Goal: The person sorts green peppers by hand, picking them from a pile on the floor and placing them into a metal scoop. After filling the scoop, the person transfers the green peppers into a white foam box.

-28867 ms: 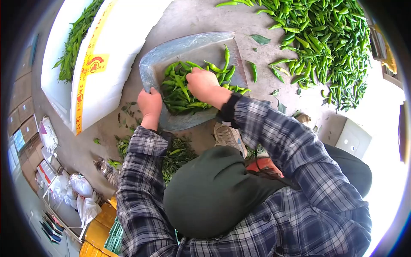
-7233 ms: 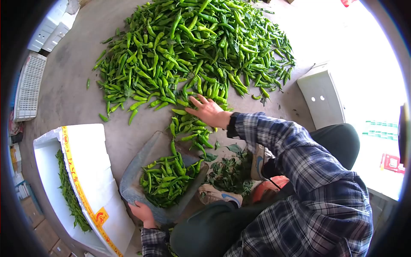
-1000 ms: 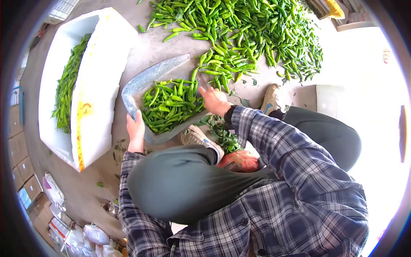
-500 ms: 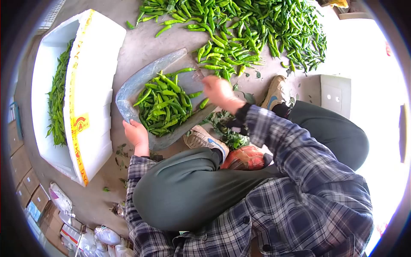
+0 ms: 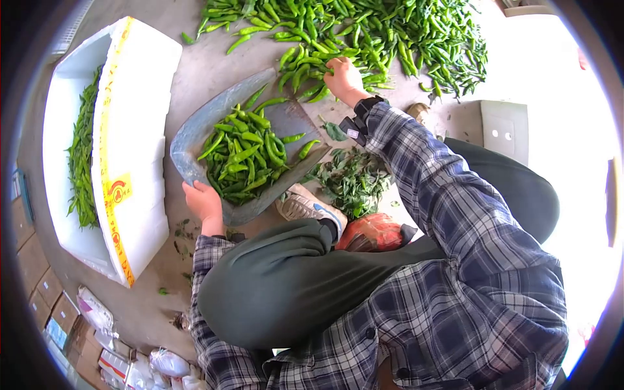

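A grey metal scoop (image 5: pixel 195 133), shaped like a dustpan, rests on the floor with a heap of green chili peppers (image 5: pixel 244 153) in it. My left hand (image 5: pixel 205 203) grips its near-left rim, the thumb lying over the edge. A few peppers lie near the scoop's open right side. My right hand (image 5: pixel 344 79) is at the near edge of a large pile of green peppers (image 5: pixel 416 39) on the floor. Its fingers are curled down around peppers there, and the fingertips are partly hidden. A dark band with a small tag (image 5: pixel 353 132) is at the right wrist.
A white foam box (image 5: pixel 140 136) with yellow tape, holding green peppers, stands to the left. Loose leaves (image 5: pixel 354 179) and a red bag (image 5: pixel 370 232) lie by my shoe (image 5: pixel 305 207). A grey-white box (image 5: pixel 504 130) is at right; cartons (image 5: pixel 49 286) and plastic bags (image 5: pixel 169 361) lie lower left.
My right hand has moved from above the scoop's right side up to the pepper pile. My left hand stays on the scoop's rim. The view has shifted slightly.
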Action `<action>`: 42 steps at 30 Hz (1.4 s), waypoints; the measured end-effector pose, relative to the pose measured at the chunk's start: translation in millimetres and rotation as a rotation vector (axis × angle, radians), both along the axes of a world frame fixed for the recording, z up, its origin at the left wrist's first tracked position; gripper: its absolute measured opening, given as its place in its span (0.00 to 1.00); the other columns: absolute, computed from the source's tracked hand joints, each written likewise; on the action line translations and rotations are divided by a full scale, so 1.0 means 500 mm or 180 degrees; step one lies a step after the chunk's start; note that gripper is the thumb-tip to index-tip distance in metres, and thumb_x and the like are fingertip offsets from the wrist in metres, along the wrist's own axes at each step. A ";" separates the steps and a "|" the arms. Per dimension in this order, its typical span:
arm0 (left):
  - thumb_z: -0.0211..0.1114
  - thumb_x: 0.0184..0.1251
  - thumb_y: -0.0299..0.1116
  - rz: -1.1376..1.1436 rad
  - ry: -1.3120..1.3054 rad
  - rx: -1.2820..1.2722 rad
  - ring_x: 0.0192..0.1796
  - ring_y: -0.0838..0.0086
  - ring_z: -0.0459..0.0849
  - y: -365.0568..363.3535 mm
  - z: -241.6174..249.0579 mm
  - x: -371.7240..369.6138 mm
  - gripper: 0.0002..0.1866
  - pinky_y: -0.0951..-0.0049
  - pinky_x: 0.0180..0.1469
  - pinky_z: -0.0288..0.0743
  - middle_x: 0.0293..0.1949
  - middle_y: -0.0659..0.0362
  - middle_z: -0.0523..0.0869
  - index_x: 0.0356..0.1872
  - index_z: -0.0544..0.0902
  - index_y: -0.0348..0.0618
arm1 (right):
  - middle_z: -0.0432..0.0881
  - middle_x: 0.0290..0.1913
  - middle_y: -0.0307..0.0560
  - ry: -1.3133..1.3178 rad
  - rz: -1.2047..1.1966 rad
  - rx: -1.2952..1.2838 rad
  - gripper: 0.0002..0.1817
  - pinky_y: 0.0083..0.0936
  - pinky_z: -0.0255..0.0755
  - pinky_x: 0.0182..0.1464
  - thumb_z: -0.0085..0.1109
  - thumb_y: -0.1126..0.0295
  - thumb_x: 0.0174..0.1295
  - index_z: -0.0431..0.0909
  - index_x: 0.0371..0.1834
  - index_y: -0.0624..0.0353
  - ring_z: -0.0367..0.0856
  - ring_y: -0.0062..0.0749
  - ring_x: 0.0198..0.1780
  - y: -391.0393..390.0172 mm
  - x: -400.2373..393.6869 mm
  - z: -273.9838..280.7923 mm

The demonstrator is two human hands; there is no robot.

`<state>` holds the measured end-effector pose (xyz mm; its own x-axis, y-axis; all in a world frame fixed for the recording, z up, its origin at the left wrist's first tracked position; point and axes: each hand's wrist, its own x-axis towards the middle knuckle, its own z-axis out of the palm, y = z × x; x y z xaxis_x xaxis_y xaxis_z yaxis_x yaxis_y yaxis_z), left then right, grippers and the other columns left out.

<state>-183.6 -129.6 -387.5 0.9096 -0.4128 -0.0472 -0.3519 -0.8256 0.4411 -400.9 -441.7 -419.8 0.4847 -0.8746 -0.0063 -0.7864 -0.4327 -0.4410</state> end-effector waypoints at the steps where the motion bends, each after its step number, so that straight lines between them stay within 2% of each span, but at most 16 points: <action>1: 0.48 0.62 0.31 0.0007 -0.0029 0.0011 0.40 0.43 0.76 0.000 0.001 -0.001 0.16 0.53 0.42 0.67 0.36 0.37 0.79 0.46 0.69 0.30 | 0.71 0.47 0.61 -0.0068 -0.0178 0.0086 0.18 0.39 0.71 0.44 0.57 0.67 0.46 0.72 0.42 0.57 0.75 0.53 0.43 -0.008 -0.002 0.008; 4: 0.48 0.62 0.31 0.0025 -0.0062 -0.0041 0.39 0.43 0.76 -0.002 0.004 -0.001 0.15 0.52 0.41 0.67 0.35 0.38 0.79 0.45 0.70 0.31 | 0.79 0.34 0.58 -0.0253 -0.0419 0.0569 0.18 0.34 0.73 0.40 0.61 0.60 0.46 0.75 0.37 0.57 0.79 0.48 0.35 -0.004 -0.024 0.015; 6: 0.48 0.62 0.31 0.0024 -0.0026 0.0024 0.39 0.43 0.76 -0.003 0.010 -0.003 0.14 0.52 0.41 0.67 0.35 0.38 0.79 0.45 0.70 0.31 | 0.79 0.26 0.53 -0.0353 -0.0801 0.2163 0.15 0.29 0.75 0.33 0.61 0.59 0.46 0.77 0.27 0.61 0.79 0.39 0.24 -0.001 -0.047 0.001; 8: 0.48 0.61 0.31 -0.0009 -0.0017 0.0029 0.38 0.43 0.76 0.000 0.000 0.001 0.14 0.51 0.40 0.67 0.34 0.37 0.79 0.44 0.70 0.30 | 0.79 0.21 0.49 -0.1167 -0.1347 0.2610 0.13 0.24 0.74 0.28 0.61 0.60 0.46 0.79 0.22 0.61 0.78 0.29 0.20 0.019 -0.080 -0.056; 9: 0.48 0.61 0.31 0.0007 -0.0047 0.0013 0.38 0.43 0.76 0.000 0.000 0.001 0.14 0.51 0.40 0.67 0.34 0.37 0.79 0.44 0.70 0.30 | 0.80 0.23 0.49 -0.1139 -0.1583 0.2700 0.11 0.29 0.75 0.31 0.59 0.62 0.46 0.80 0.25 0.58 0.79 0.32 0.22 0.021 -0.089 -0.087; 12: 0.48 0.62 0.31 0.0023 -0.0093 0.0037 0.38 0.42 0.76 -0.002 0.004 -0.001 0.14 0.51 0.41 0.67 0.33 0.36 0.79 0.43 0.70 0.29 | 0.79 0.20 0.45 -0.0111 -0.0652 0.1170 0.08 0.31 0.74 0.27 0.59 0.65 0.45 0.81 0.26 0.54 0.78 0.33 0.21 0.042 -0.113 -0.072; 14: 0.48 0.62 0.31 -0.0005 -0.0107 0.0074 0.39 0.42 0.76 0.000 0.004 -0.001 0.15 0.52 0.41 0.67 0.34 0.36 0.78 0.43 0.70 0.29 | 0.80 0.27 0.46 0.0152 -0.0395 0.0913 0.09 0.38 0.72 0.36 0.56 0.66 0.46 0.82 0.31 0.50 0.79 0.40 0.29 0.067 -0.104 -0.050; 16: 0.48 0.62 0.31 -0.0003 -0.0138 0.0079 0.39 0.42 0.76 0.006 -0.007 0.000 0.15 0.52 0.42 0.67 0.35 0.36 0.78 0.43 0.70 0.28 | 0.78 0.33 0.44 0.0824 0.0233 -0.0510 0.12 0.37 0.67 0.42 0.53 0.68 0.47 0.81 0.35 0.48 0.76 0.41 0.40 0.102 -0.075 -0.015; 22: 0.48 0.62 0.31 -0.0003 0.0010 0.0148 0.40 0.42 0.76 -0.005 0.018 -0.005 0.15 0.52 0.43 0.67 0.36 0.35 0.78 0.43 0.70 0.27 | 0.73 0.38 0.48 0.1022 0.1320 -0.0043 0.10 0.37 0.61 0.48 0.48 0.68 0.52 0.78 0.36 0.49 0.72 0.40 0.47 0.144 -0.002 0.012; 28: 0.48 0.62 0.31 0.0021 0.0057 0.0095 0.40 0.42 0.76 -0.003 0.007 0.000 0.15 0.53 0.43 0.67 0.36 0.35 0.78 0.44 0.69 0.27 | 0.76 0.39 0.49 0.0940 0.1223 0.0011 0.14 0.38 0.66 0.46 0.57 0.69 0.44 0.75 0.38 0.53 0.74 0.42 0.45 0.110 0.008 0.021; 30: 0.48 0.62 0.31 -0.0004 0.0130 0.0102 0.40 0.42 0.76 -0.003 0.008 0.000 0.16 0.53 0.43 0.67 0.36 0.35 0.78 0.44 0.69 0.27 | 0.79 0.35 0.49 0.0030 0.0981 0.1304 0.16 0.36 0.70 0.41 0.56 0.69 0.43 0.74 0.39 0.55 0.78 0.43 0.39 0.095 0.003 0.031; 35: 0.48 0.62 0.31 -0.0026 -0.0016 0.0105 0.41 0.42 0.76 -0.004 0.010 -0.003 0.17 0.53 0.44 0.67 0.37 0.35 0.78 0.46 0.69 0.26 | 0.79 0.33 0.49 -0.0844 0.1340 0.1754 0.19 0.31 0.72 0.37 0.58 0.70 0.43 0.74 0.43 0.56 0.79 0.41 0.31 0.114 0.019 0.095; 37: 0.48 0.62 0.31 -0.0010 -0.0067 0.0135 0.41 0.42 0.76 -0.003 0.002 -0.001 0.17 0.53 0.44 0.68 0.37 0.35 0.78 0.46 0.69 0.26 | 0.80 0.33 0.52 -0.1138 0.1117 0.3445 0.16 0.33 0.73 0.35 0.57 0.67 0.45 0.77 0.41 0.54 0.79 0.43 0.30 0.134 0.029 0.134; 38: 0.48 0.62 0.31 0.0007 -0.0120 0.0178 0.41 0.42 0.76 0.001 0.000 0.000 0.17 0.53 0.44 0.68 0.37 0.35 0.78 0.46 0.69 0.26 | 0.80 0.33 0.52 -0.1146 0.1111 0.3448 0.16 0.33 0.73 0.35 0.57 0.67 0.45 0.77 0.41 0.54 0.79 0.43 0.30 0.131 0.027 0.132; 40: 0.48 0.62 0.31 0.0004 -0.0169 0.0176 0.41 0.42 0.76 -0.001 0.002 -0.001 0.17 0.54 0.44 0.68 0.37 0.35 0.78 0.46 0.69 0.26 | 0.80 0.33 0.55 -0.0377 0.0845 0.1213 0.14 0.38 0.73 0.36 0.56 0.62 0.45 0.78 0.35 0.55 0.79 0.50 0.33 0.103 0.018 0.083; 42: 0.48 0.62 0.31 0.0001 -0.0206 0.0178 0.41 0.42 0.76 0.000 0.005 -0.003 0.17 0.54 0.44 0.68 0.37 0.35 0.78 0.46 0.69 0.26 | 0.80 0.31 0.59 0.0012 0.0512 0.1133 0.14 0.39 0.73 0.37 0.56 0.60 0.46 0.78 0.30 0.59 0.79 0.52 0.34 0.103 -0.016 0.029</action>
<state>-185.2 -129.6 -384.8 0.9115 -0.4111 -0.0111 -0.3781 -0.8483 0.3707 -409.0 -390.2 -405.5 0.6149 -0.7302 -0.2979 -0.7229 -0.3710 -0.5829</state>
